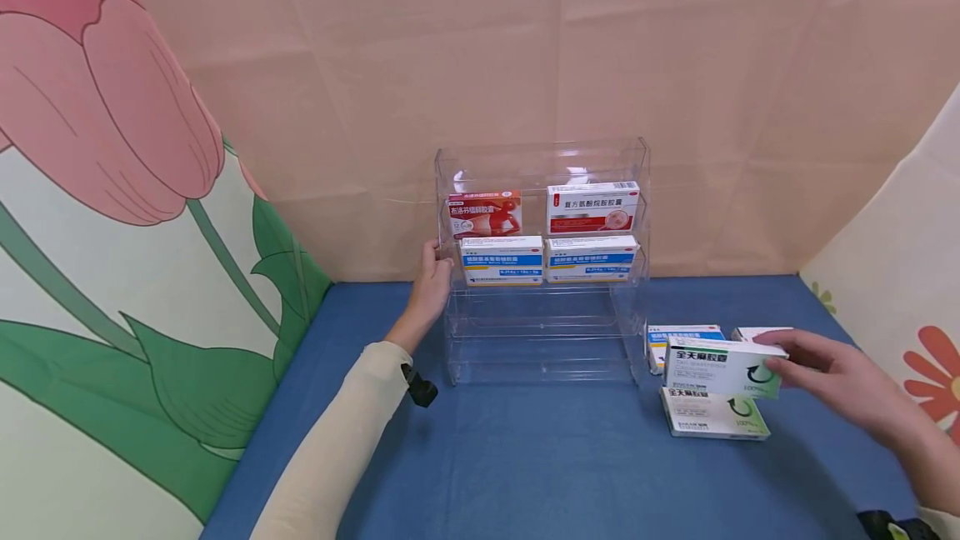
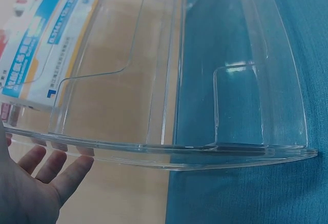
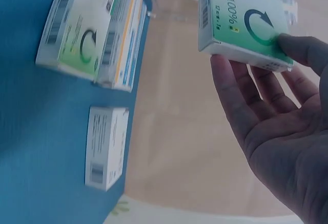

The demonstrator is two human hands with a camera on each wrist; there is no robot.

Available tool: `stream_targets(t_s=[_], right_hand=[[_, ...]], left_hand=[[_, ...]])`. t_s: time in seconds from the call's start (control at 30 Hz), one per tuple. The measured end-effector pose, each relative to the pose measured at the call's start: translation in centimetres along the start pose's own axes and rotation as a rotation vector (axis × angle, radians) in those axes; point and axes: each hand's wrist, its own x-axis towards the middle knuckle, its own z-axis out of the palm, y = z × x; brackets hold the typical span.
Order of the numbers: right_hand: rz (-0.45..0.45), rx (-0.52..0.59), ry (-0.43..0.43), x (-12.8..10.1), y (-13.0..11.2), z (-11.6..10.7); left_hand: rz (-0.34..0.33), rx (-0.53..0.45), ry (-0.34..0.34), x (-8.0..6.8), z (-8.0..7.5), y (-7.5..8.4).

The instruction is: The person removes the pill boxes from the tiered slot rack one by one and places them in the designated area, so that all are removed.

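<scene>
My left hand is at the left side of a clear tiered display rack. In the left wrist view its spread fingers rest along the rack's outer side panel; the thumb is hidden. Between the thumb and fingers of my right hand is a white and green medicine box, pinched by its right end and raised right of the rack. A matching medicine box lies below it on the blue cloth. Behind are a blue and white box and another white box, both partly covered.
On the rack's upper tiers stand a red box, a white and red box and two blue and white boxes side by side. The lower tiers show bare clear plastic. A beige backdrop rises behind the blue table.
</scene>
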Motion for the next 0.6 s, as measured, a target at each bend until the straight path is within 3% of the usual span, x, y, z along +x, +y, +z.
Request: stream_targets(t_s=[0.3,0.6], right_hand=[[0.008,0.023,-0.022,-0.4,3.3,-1.6],[0.118,0.054,-0.087,-0.6,6.5,-2.8]], left_hand=[[-0.004,0.003,-0.003,0.0,0.0,0.0],[-0.005,-0.005,-0.003,-0.1,-0.2,0.2]])
